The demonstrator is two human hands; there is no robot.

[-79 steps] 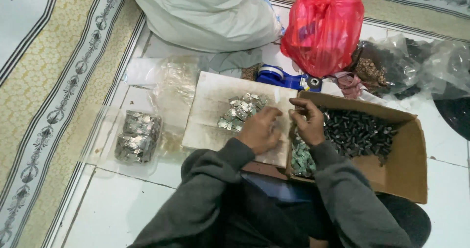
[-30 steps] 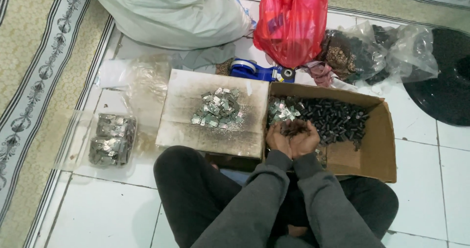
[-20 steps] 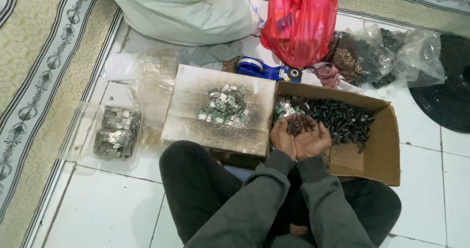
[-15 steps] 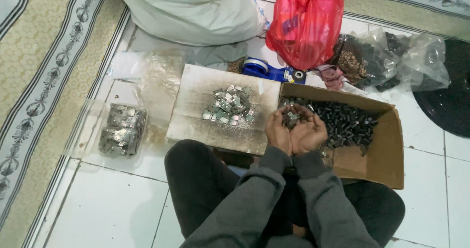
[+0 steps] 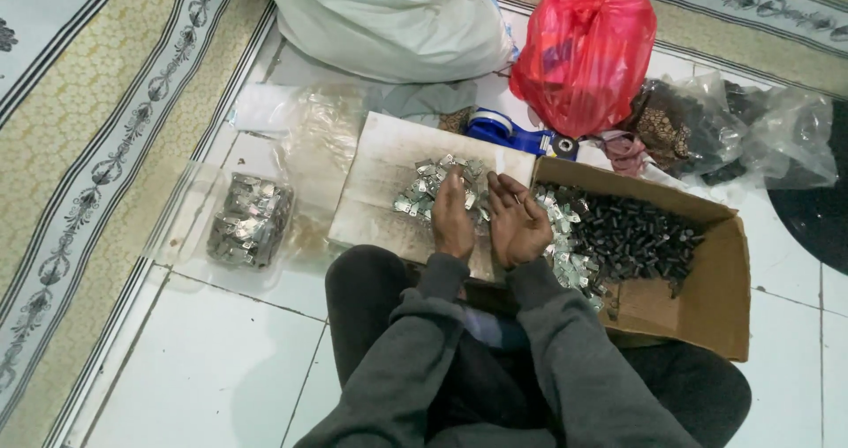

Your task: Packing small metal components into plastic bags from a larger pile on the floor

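Our left hand (image 5: 452,216) rests palm-down, fingers loosely spread, on the heap of small silvery metal clips (image 5: 439,186) lying on the pale cardboard flap (image 5: 380,178). Our right hand (image 5: 516,227) sits just beside it, palm up, empty, over the brown cardboard box (image 5: 707,298) of dark cylindrical parts (image 5: 632,236).

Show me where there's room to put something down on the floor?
Bare white tile lies between the patterned rug and the person's knee. The cardboard sheet has free space at its left. Around the red bag and cardboard box it's crowded.
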